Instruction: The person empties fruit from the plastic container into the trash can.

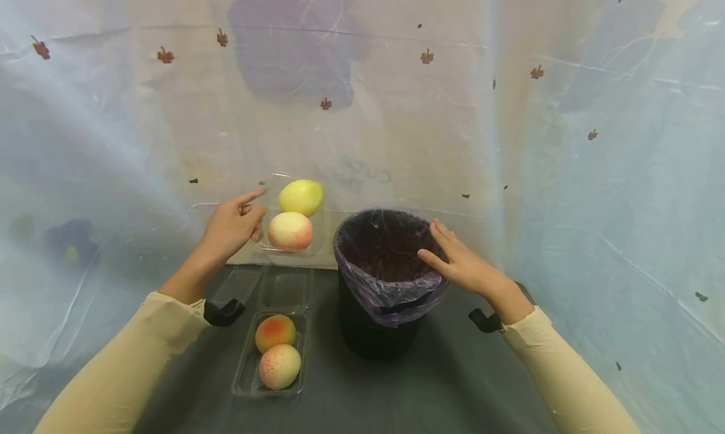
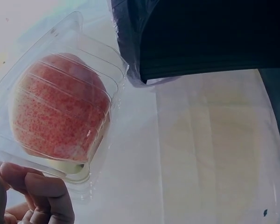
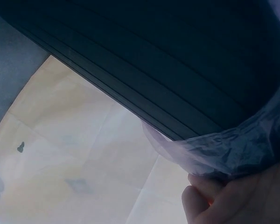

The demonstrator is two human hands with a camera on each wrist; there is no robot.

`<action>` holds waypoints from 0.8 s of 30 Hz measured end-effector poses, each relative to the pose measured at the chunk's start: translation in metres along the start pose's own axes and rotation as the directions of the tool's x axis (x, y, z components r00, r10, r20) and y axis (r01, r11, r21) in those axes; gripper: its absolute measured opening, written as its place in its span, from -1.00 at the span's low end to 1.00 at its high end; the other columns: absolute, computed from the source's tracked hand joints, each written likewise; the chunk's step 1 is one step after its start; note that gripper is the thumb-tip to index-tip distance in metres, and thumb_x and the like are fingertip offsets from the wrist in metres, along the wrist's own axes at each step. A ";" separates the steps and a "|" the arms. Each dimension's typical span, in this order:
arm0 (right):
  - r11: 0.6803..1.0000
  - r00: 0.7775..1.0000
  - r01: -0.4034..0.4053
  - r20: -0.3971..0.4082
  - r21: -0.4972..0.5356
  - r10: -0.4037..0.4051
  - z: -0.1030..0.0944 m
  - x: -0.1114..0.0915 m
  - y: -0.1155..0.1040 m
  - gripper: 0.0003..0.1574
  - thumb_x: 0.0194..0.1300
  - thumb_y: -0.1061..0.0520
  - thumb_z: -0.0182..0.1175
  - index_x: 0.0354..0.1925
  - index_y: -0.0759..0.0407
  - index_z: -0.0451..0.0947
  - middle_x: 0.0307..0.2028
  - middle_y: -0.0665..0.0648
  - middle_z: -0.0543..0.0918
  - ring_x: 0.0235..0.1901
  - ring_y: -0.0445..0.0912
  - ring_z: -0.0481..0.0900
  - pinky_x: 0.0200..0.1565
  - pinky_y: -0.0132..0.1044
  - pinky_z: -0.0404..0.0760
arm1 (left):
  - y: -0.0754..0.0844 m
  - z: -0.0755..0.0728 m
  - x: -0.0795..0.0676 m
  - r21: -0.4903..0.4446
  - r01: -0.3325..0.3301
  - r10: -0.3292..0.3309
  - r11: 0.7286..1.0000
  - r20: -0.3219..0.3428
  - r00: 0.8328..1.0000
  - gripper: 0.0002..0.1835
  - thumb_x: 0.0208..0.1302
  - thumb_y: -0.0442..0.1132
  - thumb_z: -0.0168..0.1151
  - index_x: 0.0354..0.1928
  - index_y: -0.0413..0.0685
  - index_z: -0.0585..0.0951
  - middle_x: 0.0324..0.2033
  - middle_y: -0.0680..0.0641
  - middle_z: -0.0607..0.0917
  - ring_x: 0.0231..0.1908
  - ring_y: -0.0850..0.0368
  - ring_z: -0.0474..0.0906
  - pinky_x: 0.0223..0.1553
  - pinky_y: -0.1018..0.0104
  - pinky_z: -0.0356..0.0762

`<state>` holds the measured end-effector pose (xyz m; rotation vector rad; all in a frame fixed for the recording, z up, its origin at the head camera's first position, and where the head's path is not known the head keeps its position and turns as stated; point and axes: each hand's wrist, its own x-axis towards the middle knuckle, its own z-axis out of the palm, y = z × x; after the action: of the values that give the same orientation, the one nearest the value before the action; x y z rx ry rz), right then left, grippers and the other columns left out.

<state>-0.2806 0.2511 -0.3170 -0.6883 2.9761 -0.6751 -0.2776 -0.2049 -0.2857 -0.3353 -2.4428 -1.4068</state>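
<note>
Left hand [image 1: 233, 225] fingers clamp the raised clear tray [image 2: 97, 53], left of the bin [image 1: 368, 333]; right hand [image 1: 467, 265] fingers rest extended on its rim. Tray likely light, flexible; grip edges.

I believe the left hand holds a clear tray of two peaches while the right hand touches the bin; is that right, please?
Not quite: the head view shows one peach and one yellow, lemon-like fruit in the held tray; the rest stands.
</note>
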 end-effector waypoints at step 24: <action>1.000 1.000 -0.004 -0.014 0.004 0.004 0.001 -0.001 0.000 0.10 0.46 -0.49 -0.18 0.62 -0.02 -0.35 0.59 0.00 -0.39 0.56 0.08 -0.38 0.45 0.25 -0.17 | 0.043 0.038 0.030 0.035 -0.134 0.135 0.990 -0.051 0.989 -0.45 0.48 -0.12 0.07 0.47 0.03 0.37 -0.63 -0.06 0.47 -0.75 0.15 0.24 -0.71 0.28 0.25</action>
<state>-0.2800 0.2512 -0.3181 -0.6797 2.9876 -0.6881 -0.2956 -0.1492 -0.2579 -0.4412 -2.3499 -1.3030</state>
